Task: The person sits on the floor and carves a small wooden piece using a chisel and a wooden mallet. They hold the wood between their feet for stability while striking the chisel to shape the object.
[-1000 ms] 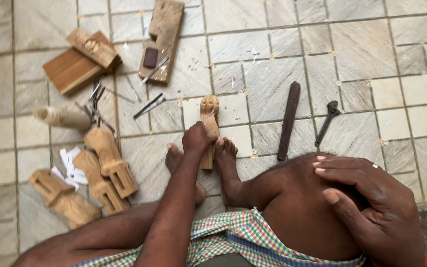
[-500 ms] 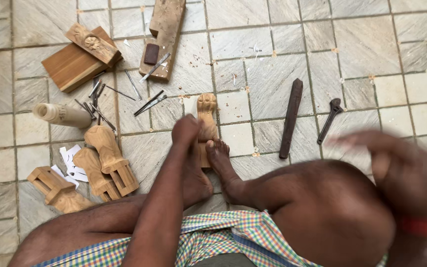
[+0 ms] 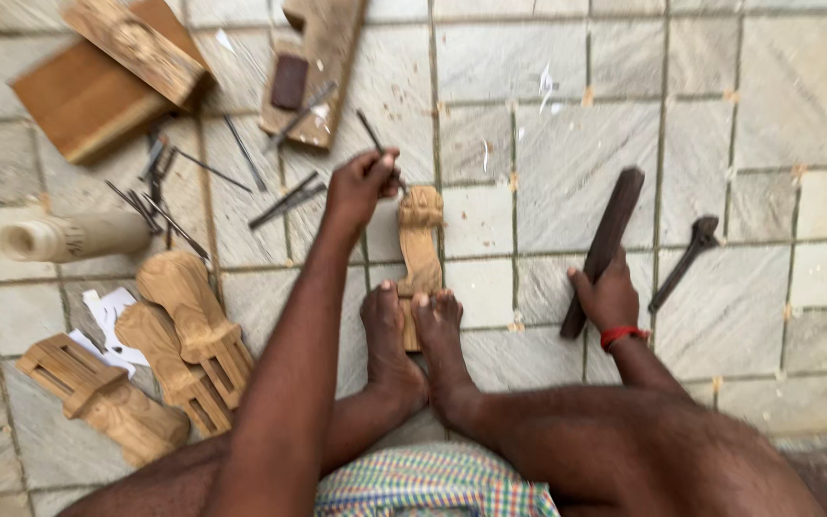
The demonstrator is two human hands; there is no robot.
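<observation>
The left hand (image 3: 361, 187) is curled tight around a thin metal chisel (image 3: 375, 142), with the shaft sticking up and away from the knuckles and the working end down by the top of the carved wooden piece (image 3: 420, 251). Fingers are fully wrapped, no gap showing. The right hand (image 3: 607, 299) is closed around the lower end of a long dark wooden mallet (image 3: 605, 244), which lies flat on the tiled floor (image 3: 748, 144), angled up and to the right. There's a red band at that wrist.

The carved wooden piece lies lengthwise on the floor straight out from the person, and both bare feet (image 3: 413, 335) pin its near end, toes pressed on either side. The carved head end points away, right beside the left hand.

Going outward: a dark metal wrench (image 3: 686, 258) lies just right of the mallet. Left of the arm there's a scatter of thin loose chisels (image 3: 279, 201), then three similar carved legs (image 3: 184, 325) stacked near each other, and a pale rolled cylinder (image 3: 69, 235). Up top are flat wooden blocks (image 3: 107, 77) and a plank (image 3: 323, 57) with a small dark stone on it.
</observation>
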